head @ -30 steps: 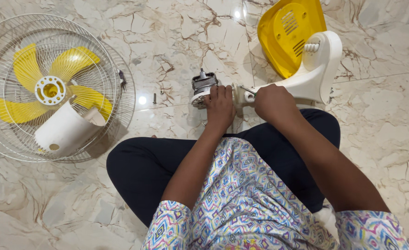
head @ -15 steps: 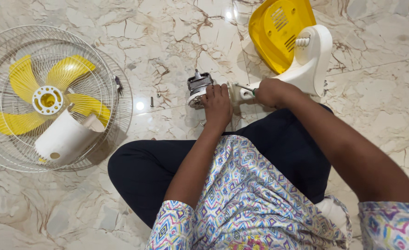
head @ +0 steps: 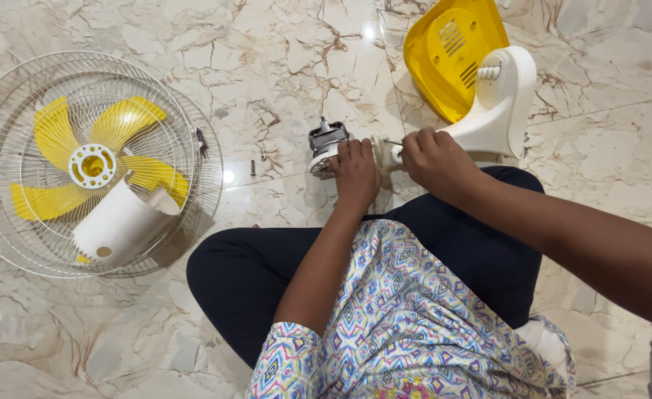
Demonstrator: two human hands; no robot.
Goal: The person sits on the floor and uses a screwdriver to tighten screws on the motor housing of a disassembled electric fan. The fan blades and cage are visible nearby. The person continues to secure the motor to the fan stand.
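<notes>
Gripping motor (head: 326, 144) — left hand (head: 355, 174) — screwdriver (head: 392, 142) in right hand (head: 433, 159).

Am seeing bright, even overhead light. Glare spots are shining on floor (head: 282, 59), near grille (head: 16, 244) and top centre. Soft shadows are falling beside grille. Focus is holding sharp; edges are bending slightly.

Home interior, polished marble floor (head: 282, 66), dismantled household fan (head: 93, 166)
</notes>
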